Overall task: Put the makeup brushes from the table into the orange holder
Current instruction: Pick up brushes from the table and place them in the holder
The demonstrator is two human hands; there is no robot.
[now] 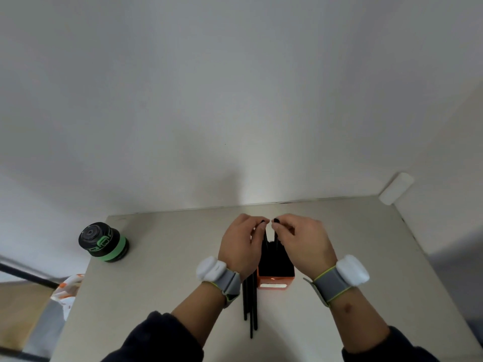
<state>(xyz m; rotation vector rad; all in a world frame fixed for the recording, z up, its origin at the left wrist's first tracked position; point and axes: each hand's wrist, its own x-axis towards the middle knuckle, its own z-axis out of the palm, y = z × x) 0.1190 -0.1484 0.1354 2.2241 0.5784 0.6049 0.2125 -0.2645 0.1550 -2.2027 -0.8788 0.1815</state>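
1. The surface (162, 270) carries the orange holder (274, 282) near its front-middle.
2. The left hand (240, 246) and right hand (303, 244) each pinch a makeup brush (266, 237) over the holder.
3. Loose brushes (250, 304) lie beside the holder's left side.
4. Best to lower both held brushes straight, handles down.

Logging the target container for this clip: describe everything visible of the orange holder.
The orange holder is a small box-shaped container, standing upright near the middle of the pale table. Its near face is bright orange with a pale rectangular label; its material cannot be told. The top is open and its inside looks black. Thin black brush handles rise from the opening, pinched at their tops by the left hand and right hand. More black brushes lie on the table against its left side.
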